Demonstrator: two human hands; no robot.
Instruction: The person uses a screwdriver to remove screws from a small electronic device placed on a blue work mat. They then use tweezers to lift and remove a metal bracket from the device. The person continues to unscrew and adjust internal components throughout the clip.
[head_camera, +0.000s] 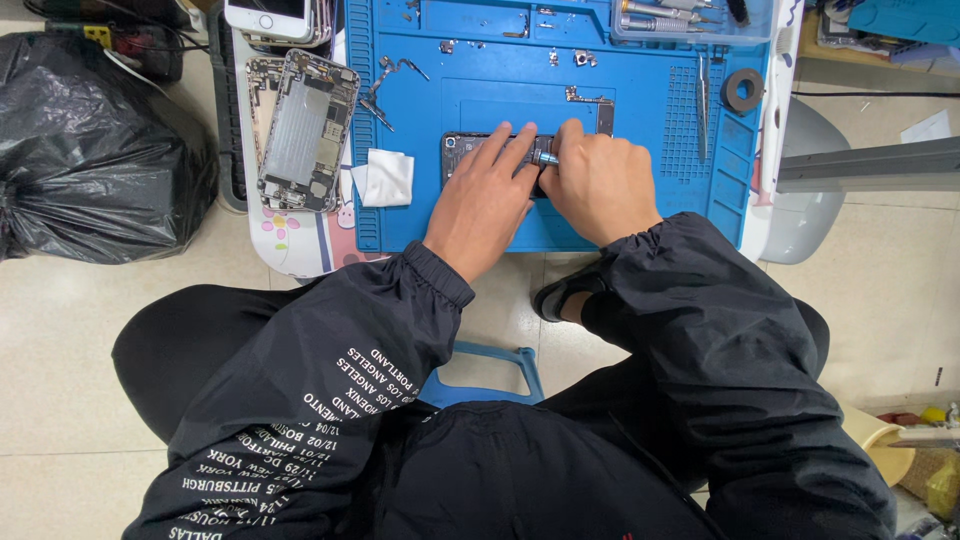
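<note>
On the blue repair mat (480, 230) that covers the worktop, seen from the head camera, my left hand (483, 195) lies flat with fingers extended across the opened phone body (470, 150), pinning it to the mat. My right hand (598, 180) is curled closed around a small screwdriver (546, 158) — its silver-blue collar shows between the two hands, tip directed down into the phone. Judged from this, the step in hand is work on a screw inside the housing; the next move calls for steady downward pressure and a fine twist of the fingertips while the left hand keeps the body from sliding.

Left of the mat, a second stripped phone chassis (305, 130) lies face up on a pale tray, with a folded white wipe (385, 178) just beside it. A black tape ring (742, 90) and tweezers (703, 100) rest at the mat's right edge. A clear box of driver bits (690, 18) sits at the top — no readable package stands near. A black rubbish bag (90, 150) lies on the floor at far left.
</note>
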